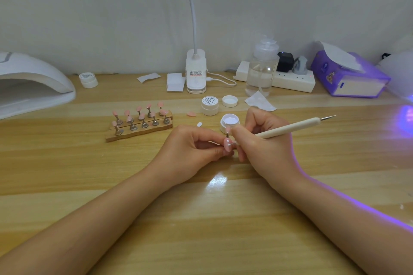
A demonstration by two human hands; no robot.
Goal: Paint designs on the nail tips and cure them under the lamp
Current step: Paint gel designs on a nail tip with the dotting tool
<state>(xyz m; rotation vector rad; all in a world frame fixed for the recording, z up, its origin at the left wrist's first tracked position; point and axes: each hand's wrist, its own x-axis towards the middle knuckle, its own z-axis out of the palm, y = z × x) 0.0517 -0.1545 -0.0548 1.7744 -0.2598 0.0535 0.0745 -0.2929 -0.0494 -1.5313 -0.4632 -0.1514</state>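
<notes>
My left hand [190,152] pinches a small stand with a pink nail tip [227,144] on it, at the table's middle. My right hand [266,140] grips a cream dotting pen [290,128], and the pen's near end touches the pink tip, where white dots show. Just behind the hands an open white jar of white gel [230,121] stands. To the left, a wooden holder [138,128] carries several pink nail tips on metal stands. The white curing lamp [33,87] sits at the far left.
A closed white jar [210,105], a loose lid [229,101] and a loose pink tip [191,114] lie behind the hands. Further back stand a clip desk lamp [195,73], a clear pump bottle [261,71], a power strip [292,80], a purple tissue pack [348,73] and another jar [88,79]. Purple light glows at the right edge.
</notes>
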